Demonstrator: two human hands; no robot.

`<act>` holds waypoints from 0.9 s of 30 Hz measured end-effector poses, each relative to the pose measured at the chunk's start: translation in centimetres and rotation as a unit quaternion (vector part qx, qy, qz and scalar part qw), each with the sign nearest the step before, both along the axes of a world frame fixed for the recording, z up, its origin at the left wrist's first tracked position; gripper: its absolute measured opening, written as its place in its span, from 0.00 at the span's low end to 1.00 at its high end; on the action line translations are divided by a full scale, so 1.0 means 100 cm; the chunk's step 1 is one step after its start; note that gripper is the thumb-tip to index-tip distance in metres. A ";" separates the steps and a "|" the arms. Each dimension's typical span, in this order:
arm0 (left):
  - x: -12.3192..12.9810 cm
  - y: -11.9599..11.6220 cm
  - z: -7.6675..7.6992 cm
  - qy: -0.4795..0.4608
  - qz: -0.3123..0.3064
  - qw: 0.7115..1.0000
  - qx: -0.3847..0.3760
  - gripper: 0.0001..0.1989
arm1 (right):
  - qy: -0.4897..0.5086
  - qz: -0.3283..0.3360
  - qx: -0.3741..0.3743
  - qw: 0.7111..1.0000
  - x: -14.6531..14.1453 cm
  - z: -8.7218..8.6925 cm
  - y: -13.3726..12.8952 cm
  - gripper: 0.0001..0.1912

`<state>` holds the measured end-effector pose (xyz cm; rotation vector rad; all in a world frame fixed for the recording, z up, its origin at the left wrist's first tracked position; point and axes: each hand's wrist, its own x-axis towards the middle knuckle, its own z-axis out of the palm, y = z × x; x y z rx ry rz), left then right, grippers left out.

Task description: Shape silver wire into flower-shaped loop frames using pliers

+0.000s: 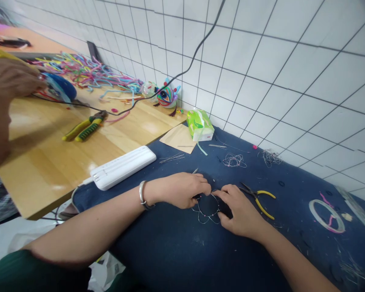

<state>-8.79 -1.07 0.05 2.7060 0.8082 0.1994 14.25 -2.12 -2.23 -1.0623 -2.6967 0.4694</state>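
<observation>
The white tiled wall (280, 65) runs behind a dark blue cloth (176, 247), which adjoins a pale wooden table (45, 158). From my remote station I find the wire ring (207, 216) over the cloth, between the two hands, with the yellow-handled pliers (263, 198) just beyond the right one. The left hand (181, 190) has its fingertips bunched and appears to pinch the far left part of the rim. The right hand (241, 213) curves about the right side, forefinger at the far rim and thumb lower down, tips apart; whether they press the wire I cannot tell. In my judgement, sound handling calls for a firm but light pinch close to the point being worked, with the opposite side steadied so the circle does not twist out of round. Any bend is best made in small increments, keeping fingers off the thin loops, which look liable to deform. As to orientation, the visible loops point outward, chiefly towards the wearer and to the left. The ring itself is near circular, so I record no clear long axis; its far edge is partly hidden by fingers.
</observation>
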 end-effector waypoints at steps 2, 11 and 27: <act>-0.002 0.001 0.002 0.000 -0.002 1.000 -0.014 0.12 | 0.000 -0.001 -0.002 1.000 0.000 0.000 0.000 0.24; -0.003 0.000 0.003 -0.007 0.028 0.999 -0.032 0.10 | -0.005 -0.006 0.004 1.000 0.001 -0.002 -0.001 0.25; -0.005 0.002 0.005 -0.009 0.014 1.000 -0.022 0.08 | 0.012 -0.014 -0.025 1.000 0.005 0.002 0.003 0.27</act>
